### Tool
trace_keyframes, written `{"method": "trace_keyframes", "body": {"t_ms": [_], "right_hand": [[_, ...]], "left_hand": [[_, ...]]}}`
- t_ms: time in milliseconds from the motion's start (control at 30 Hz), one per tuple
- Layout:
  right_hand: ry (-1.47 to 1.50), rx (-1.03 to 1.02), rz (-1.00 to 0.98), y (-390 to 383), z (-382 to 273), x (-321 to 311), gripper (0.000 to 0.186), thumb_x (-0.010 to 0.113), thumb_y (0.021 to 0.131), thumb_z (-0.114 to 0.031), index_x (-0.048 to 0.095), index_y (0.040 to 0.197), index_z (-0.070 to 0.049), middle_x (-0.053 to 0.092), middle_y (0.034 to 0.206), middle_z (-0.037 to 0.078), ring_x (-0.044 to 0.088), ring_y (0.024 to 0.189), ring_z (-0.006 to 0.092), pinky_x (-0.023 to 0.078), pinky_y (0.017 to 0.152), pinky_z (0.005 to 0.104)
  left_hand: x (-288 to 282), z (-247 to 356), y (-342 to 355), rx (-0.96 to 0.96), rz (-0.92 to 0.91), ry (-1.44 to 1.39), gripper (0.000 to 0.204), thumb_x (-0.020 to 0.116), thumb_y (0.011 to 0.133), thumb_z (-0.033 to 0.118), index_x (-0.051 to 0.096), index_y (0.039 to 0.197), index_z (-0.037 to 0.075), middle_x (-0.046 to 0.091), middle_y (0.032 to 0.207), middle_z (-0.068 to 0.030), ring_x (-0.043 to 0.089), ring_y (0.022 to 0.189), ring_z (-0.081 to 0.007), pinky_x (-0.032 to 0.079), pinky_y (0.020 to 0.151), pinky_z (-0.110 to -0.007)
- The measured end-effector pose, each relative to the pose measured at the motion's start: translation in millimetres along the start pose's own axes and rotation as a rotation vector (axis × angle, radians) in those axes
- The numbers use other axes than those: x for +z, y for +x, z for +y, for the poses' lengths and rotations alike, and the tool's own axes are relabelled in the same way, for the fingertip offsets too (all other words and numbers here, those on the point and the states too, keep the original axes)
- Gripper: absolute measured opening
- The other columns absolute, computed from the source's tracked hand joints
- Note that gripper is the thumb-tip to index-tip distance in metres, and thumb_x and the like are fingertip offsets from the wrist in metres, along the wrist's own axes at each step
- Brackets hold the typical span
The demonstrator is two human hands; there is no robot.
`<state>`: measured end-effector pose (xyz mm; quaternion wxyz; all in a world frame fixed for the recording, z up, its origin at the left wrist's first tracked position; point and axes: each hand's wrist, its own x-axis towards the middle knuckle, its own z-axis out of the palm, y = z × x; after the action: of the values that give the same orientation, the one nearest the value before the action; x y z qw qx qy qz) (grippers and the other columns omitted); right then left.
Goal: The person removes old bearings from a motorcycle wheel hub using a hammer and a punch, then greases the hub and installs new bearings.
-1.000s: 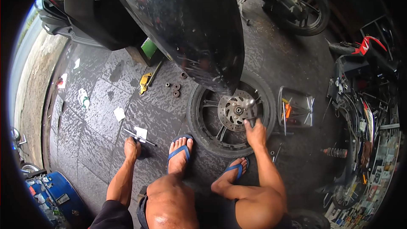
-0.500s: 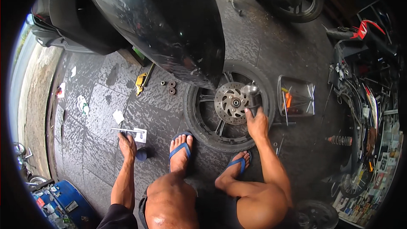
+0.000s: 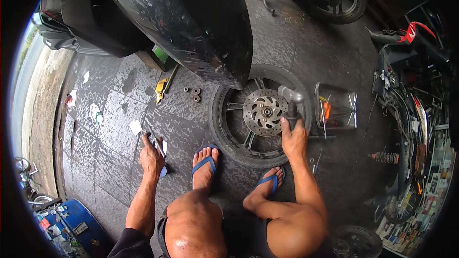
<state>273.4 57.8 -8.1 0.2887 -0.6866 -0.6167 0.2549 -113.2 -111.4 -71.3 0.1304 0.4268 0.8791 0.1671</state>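
One rod (image 3: 158,145) (in the left hand (image 3: 150,156)) has swung diagonal.

Left hand (image 3: 151,157) shifted rightward; its metal rod (image 3: 158,145), nearly level half a second earlier, now slants steeply down to the right; white card (image 3: 165,147) more covered; hammer (image 3: 291,99) in right hand (image 3: 294,139) farther from the wheel hub (image 3: 267,112).

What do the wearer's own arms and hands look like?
Left hand: no glove, no watch or band seen; a dark sleeve shows at the lower edge. Right hand: also gloveless, no band seen, no sleeve visible on that side.
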Motion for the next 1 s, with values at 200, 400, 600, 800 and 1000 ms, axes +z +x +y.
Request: {"method": "trace_keyframes", "body": {"t_ms": [200, 400, 600, 800, 1000], "right_hand": [[-0.333, 0.050, -0.134, 9, 78, 31, 0.047, 0.068, 0.090, -0.037, 0.060, 0.099, 0.009, 0.065, 0.085, 0.034, 0.064, 0.086, 0.0518, 0.050, 0.078, 0.0558], [-0.154, -0.012, -0.047, 3, 13, 8, 0.043, 0.068, 0.091, -0.035, 0.060, 0.099, 0.007, 0.067, 0.087, 0.032, 0.065, 0.085, 0.0506, 0.051, 0.073, 0.0524], [-0.274, 0.056, -0.167, -4, 74, 27, 0.046, 0.069, 0.089, -0.033, 0.059, 0.107, 0.008, 0.066, 0.090, 0.035, 0.065, 0.088, 0.0523, 0.052, 0.077, 0.0550], [-0.075, 0.037, -0.077, 5, 2, -2, 0.045, 0.067, 0.091, -0.036, 0.061, 0.100, 0.008, 0.066, 0.089, 0.034, 0.064, 0.089, 0.0524, 0.051, 0.077, 0.0547], [-0.348, 0.126, -0.227, -7, 56, 28, 0.041, 0.067, 0.091, -0.030, 0.061, 0.101, 0.009, 0.066, 0.089, 0.034, 0.064, 0.090, 0.0520, 0.050, 0.077, 0.0552]], "left_hand": [[14, 51, 7, 0.167, -0.040, -0.210, 0.025, 0.054, 0.099, 0.026, 0.066, 0.112, 0.008, 0.068, 0.079, -0.0227, 0.068, 0.075, -0.0429, 0.052, 0.065, -0.049], [6, 85, 7, 0.321, -0.081, -0.351, 0.023, 0.060, 0.094, 0.019, 0.068, 0.106, 0.000, 0.069, 0.090, -0.0232, 0.068, 0.082, -0.0406, 0.054, 0.073, -0.043], [25, 139, 11, 0.295, -0.244, -0.470, 0.024, 0.062, 0.095, 0.022, 0.068, 0.105, 0.001, 0.070, 0.094, -0.0216, 0.068, 0.088, -0.0396, 0.054, 0.076, -0.044], [22, 141, 3, 0.381, -0.279, -0.351, 0.022, 0.062, 0.095, 0.021, 0.068, 0.106, 0.003, 0.070, 0.094, -0.0208, 0.069, 0.085, -0.0375, 0.054, 0.072, -0.042], [28, 118, -14, 0.335, -0.322, -0.325, 0.027, 0.060, 0.095, 0.024, 0.069, 0.106, 0.001, 0.070, 0.097, -0.0221, 0.068, 0.088, -0.0410, 0.054, 0.074, -0.045]]}}
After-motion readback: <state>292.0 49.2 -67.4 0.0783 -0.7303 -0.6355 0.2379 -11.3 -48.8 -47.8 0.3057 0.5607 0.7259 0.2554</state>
